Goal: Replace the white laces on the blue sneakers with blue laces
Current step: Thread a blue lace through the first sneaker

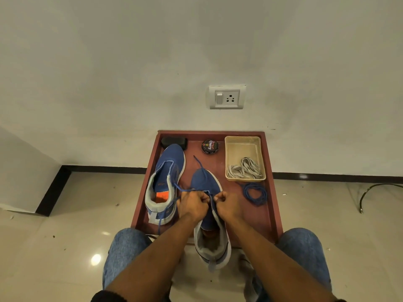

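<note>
Hands over nearer blue sneaker (pixel 206 184) on red tray (pixel 270 205): left hand (pixel 192 203) and right hand (pixel 224 203) both curled, pinching blue lace (pixel 210 196). Beside it, second sneaker (pixel 168 171), laceless. Right: coiled blue lace (pixel 255 194). Farther: white laces (pixel 245 170) in beige basket (pixel 229 153), polish tin (pixel 209 146), black brush (pixel 174 141).
</note>
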